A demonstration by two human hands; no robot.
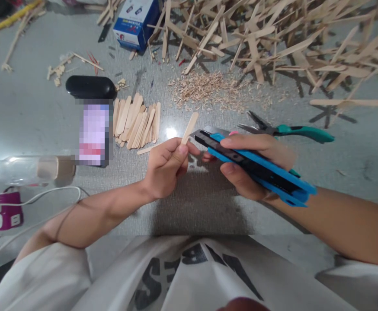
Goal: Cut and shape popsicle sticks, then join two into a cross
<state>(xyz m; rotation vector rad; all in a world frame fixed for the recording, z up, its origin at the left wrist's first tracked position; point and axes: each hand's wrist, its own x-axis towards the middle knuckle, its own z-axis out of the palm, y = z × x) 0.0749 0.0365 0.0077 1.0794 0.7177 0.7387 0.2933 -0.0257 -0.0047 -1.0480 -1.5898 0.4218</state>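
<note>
My left hand (168, 168) is closed, pinching a short wooden craft stick (190, 126) between thumb and fingers, its rounded end pointing up and away from me. In my right hand (254, 162) lies a blue and black utility knife (250, 162), gripped along its body. The knife's blade points left and its tip is close to the stick; whether it touches cannot be made out. Behind my left hand rests a pile of short craft sticks (137, 123). Pliers with green handles (305, 131) lie just beyond my right hand, partly hidden by it.
Small wood shavings (208, 88) are heaped ahead, with a large tangle of craft sticks (257, 39) beyond. A blue and white box (135, 26), a black case (91, 87), a blurred phone (94, 134), a clear bottle (23, 169) and a purple charger (5, 211) stand leftward.
</note>
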